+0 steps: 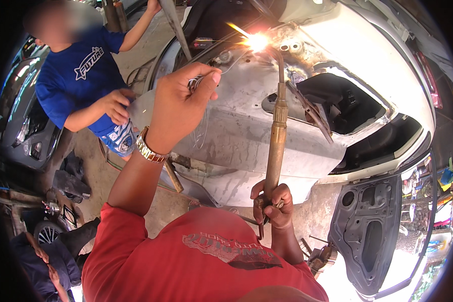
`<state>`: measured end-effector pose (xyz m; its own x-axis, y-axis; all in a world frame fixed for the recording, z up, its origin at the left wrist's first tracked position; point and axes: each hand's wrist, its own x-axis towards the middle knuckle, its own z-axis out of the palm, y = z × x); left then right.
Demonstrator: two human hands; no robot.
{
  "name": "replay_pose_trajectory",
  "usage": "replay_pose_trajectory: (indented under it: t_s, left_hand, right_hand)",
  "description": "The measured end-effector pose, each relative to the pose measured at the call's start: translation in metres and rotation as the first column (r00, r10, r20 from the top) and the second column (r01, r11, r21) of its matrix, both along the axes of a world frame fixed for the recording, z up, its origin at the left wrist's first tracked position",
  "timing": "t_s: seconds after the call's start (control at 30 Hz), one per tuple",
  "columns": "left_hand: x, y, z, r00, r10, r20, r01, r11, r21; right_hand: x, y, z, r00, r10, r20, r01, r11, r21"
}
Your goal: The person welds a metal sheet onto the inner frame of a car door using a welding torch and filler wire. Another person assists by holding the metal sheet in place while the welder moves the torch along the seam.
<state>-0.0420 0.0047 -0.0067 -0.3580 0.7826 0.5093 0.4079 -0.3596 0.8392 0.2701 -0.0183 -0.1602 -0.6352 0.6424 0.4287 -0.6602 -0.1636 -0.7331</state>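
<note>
The concrete floor [136, 60] is grey and stained. A stripped white car body [367, 60] stands on it. A dark door panel [367, 231] rests on the floor at the lower right. Dark rags [68, 176] and a wheel [48, 232] lie at the left, near a grey car [20, 126]. A hose [110, 158] trails across the floor.

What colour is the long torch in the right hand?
Brass-gold, seen in the head view: torch gripped by the right hand.
</note>
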Motion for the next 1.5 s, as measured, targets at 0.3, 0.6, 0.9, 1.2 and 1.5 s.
replay_pose_trajectory:
  t_s: [0.3,0.6,0.9,1.2,1.5]
  left_hand:
    - [0.0021,-0.0014,0.0018,0.999,-0.001,0.034,0.002,1.0,-0.018]
    - [0.0018,-0.0005,0.0012,1.0,-0.008,0.015,0.008,1.0,0.001]
    - [0.0021,0.0031,0.0009,1.0,0.01,0.019,-0.01,1.0,-0.001]
    - [0.0015,0.0036,0.0021,1.0,-0.003,0.008,0.003,1.0,0.004]
    - [0.0036,0.0024,0.0044,1.0,0.003,0.003,-0.003,1.0,-0.001]
  right_hand:
    - [0.0001,0.0001,0.0006,1.0,0.008,0.007,-0.008,1.0,0.0]
    - [-0.0008,0.001,0.0015,1.0,0.001,0.009,-0.001,1.0,0.007]
    - [-0.0017,0.0016,0.0023,1.0,-0.005,0.002,0.005,1.0,0.023]
    - [0.0004,0.0035,0.0015,0.998,-0.007,0.062,0.004,0.999,0.05]
    - [0.0009,0.0031,-0.0018,0.999,-0.01,0.048,0.008,0.999,0.049]
